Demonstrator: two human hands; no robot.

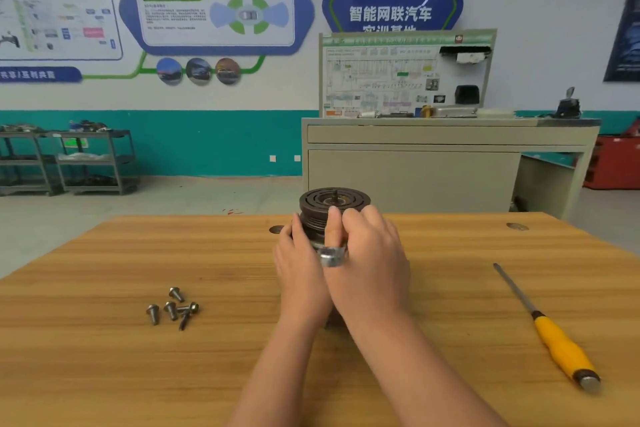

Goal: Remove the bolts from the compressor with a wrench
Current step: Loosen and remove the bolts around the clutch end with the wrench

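Your left hand wraps the compressor's left side, fingers curled round the body. Your right hand covers the near right side, fingers curled over it, thumb up against the pulley. A metal piece sits between your thumbs; can't tell whether it is the wrench. Compressor stands upright at the counter's far edge. Five bolts lie loose, well left of your fingers. Yellow-handled tool lies well to their right.

dark grey compressor, silver bolts, yellow-handled tool
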